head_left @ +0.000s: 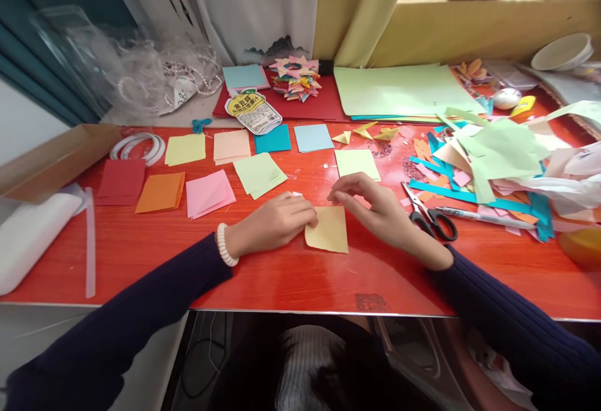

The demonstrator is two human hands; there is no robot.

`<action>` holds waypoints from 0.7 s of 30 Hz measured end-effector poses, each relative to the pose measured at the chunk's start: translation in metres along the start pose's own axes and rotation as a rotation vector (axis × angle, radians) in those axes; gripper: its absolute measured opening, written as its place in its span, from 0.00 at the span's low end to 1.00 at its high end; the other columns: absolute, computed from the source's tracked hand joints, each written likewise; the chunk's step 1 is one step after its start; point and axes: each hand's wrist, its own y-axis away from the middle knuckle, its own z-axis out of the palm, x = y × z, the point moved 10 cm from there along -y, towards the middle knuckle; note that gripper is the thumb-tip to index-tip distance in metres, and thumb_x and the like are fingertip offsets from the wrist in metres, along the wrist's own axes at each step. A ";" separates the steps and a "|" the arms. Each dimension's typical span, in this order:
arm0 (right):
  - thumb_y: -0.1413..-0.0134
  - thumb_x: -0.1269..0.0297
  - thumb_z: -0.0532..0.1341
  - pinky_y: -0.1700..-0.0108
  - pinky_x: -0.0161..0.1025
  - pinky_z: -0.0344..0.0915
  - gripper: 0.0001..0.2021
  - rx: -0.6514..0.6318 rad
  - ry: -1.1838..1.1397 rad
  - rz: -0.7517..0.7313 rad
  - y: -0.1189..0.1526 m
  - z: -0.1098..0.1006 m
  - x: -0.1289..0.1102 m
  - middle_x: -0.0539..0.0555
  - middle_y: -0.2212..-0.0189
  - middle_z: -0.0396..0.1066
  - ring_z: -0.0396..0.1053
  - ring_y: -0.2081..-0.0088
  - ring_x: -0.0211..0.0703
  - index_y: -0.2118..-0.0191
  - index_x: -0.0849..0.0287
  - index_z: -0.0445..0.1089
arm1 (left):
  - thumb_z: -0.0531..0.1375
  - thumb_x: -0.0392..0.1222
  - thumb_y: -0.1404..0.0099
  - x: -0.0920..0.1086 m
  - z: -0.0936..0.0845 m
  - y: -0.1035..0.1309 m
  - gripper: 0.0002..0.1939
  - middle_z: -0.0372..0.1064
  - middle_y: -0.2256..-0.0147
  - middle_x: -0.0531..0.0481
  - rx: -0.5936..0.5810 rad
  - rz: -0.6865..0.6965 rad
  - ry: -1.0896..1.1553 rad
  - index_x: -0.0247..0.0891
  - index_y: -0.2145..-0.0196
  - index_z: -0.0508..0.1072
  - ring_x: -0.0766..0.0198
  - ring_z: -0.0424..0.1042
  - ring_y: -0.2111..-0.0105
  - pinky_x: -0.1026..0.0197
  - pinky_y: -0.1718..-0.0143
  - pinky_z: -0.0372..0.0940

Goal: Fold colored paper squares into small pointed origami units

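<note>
A yellow square of paper [330, 230] lies on the red table in front of me. My left hand [277, 222], with a cream coil band at the wrist, has its fingers closed on the square's left edge near the upper corner. Over the square's upper right side hovers my right hand [375, 207], fingers curved and apart, with nothing visible in it. Just beyond that hand is a pale green-yellow paper square [355, 163]. Small folded yellow pieces [364, 130] lie behind it. To the left are pink squares [209, 193] and light green squares [260, 174].
Black-handled scissors [429, 213] and a pen [486, 217] lie right of my right forearm, by a heap of paper scraps [502, 148]. Orange squares [160, 192] and red squares [121, 181] sit farther left. A folded paper ring [297, 78] stands at the back.
</note>
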 end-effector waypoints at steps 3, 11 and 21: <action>0.40 0.67 0.52 0.58 0.40 0.66 0.09 -0.155 0.217 -0.129 -0.003 0.013 -0.009 0.56 0.60 0.71 0.69 0.59 0.41 0.55 0.60 0.64 | 0.47 0.30 0.33 -0.013 -0.007 -0.002 0.12 0.71 0.59 0.48 0.062 0.042 -0.023 0.36 0.66 0.69 0.63 0.68 0.57 0.58 0.55 0.62; 0.41 0.63 0.54 0.45 0.50 0.61 0.14 -0.377 0.604 -0.448 0.024 0.034 -0.029 0.56 0.54 0.72 0.65 0.49 0.49 0.52 0.62 0.69 | 0.52 0.38 0.36 -0.002 -0.012 0.006 0.11 0.71 0.54 0.46 0.019 0.027 -0.127 0.34 0.60 0.71 0.57 0.66 0.50 0.51 0.46 0.60; 0.41 0.69 0.55 0.46 0.47 0.63 0.11 -0.335 0.629 -0.645 0.037 0.041 -0.047 0.58 0.57 0.73 0.67 0.50 0.46 0.54 0.66 0.68 | 0.51 0.42 0.33 -0.013 -0.005 0.017 0.15 0.65 0.47 0.45 -0.073 -0.029 -0.051 0.33 0.53 0.68 0.58 0.61 0.44 0.54 0.45 0.61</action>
